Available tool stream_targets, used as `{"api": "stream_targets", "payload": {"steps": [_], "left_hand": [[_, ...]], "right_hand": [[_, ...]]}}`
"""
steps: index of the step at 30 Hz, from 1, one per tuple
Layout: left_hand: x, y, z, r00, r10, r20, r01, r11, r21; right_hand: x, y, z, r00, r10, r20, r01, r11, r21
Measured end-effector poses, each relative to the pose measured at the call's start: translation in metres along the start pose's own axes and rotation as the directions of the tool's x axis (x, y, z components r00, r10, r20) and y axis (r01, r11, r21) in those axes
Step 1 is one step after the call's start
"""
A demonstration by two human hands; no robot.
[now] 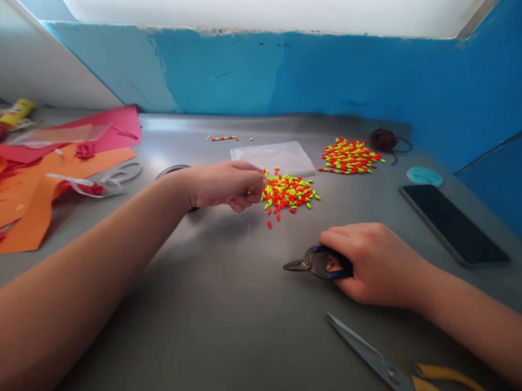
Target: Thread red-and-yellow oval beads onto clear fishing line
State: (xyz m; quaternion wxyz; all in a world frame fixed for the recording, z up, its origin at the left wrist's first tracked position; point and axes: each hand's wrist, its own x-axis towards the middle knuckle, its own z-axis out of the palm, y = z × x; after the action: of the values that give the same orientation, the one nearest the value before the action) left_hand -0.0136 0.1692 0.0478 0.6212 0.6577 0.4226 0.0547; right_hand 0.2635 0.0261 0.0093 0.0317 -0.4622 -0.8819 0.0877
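My left hand is closed at the left edge of a loose pile of red and yellow-green beads. Its fingers are pinched together, and what is between them I cannot make out. My right hand is wrapped round a pair of pliers with dark blue handles, their jaws pointing left above the table. A clear plastic bag lies flat behind the loose beads. Farther back, a short row of beads rests on the metal table. Behind my left wrist, a dark round object is mostly hidden.
Scissors with yellow handles lie near my right forearm. A phone, a turquoise disc, a dark yarn ball and a second bead heap are at right. Orange and pink sheets cover the left side. A blue wall stands behind.
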Motion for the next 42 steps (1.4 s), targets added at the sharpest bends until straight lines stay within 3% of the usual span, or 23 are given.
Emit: {"api": "stream_targets", "payload": {"steps": [4, 8, 11, 34, 42], "left_hand": [[0.007, 0.002, 0.007, 0.999, -0.014, 0.039, 0.024, 0.958, -0.286], [0.010, -0.001, 0.004, 0.997, -0.069, 0.032, 0.075, 0.807, -0.586], [0.012, -0.004, 0.002, 0.997, -0.072, 0.005, 0.059, 0.766, -0.640], [0.012, 0.003, 0.001, 0.984, 0.012, -0.178, -0.074, 0.935, -0.348], [0.006, 0.004, -0.004, 0.968, 0.060, -0.244, -0.071, 0.997, -0.037]], "right_hand": [[0.001, 0.001, 0.002, 1.000, 0.003, -0.001, -0.003, 1.000, -0.001], [0.001, 0.001, 0.001, 1.000, 0.001, -0.001, -0.001, 1.000, 0.001], [0.000, 0.001, 0.000, 1.000, -0.001, 0.003, 0.001, 1.000, 0.000], [0.000, 0.000, 0.000, 1.000, 0.008, 0.008, -0.008, 1.000, 0.006], [0.000, 0.001, 0.003, 1.000, 0.002, 0.000, -0.002, 1.000, 0.002]]}}
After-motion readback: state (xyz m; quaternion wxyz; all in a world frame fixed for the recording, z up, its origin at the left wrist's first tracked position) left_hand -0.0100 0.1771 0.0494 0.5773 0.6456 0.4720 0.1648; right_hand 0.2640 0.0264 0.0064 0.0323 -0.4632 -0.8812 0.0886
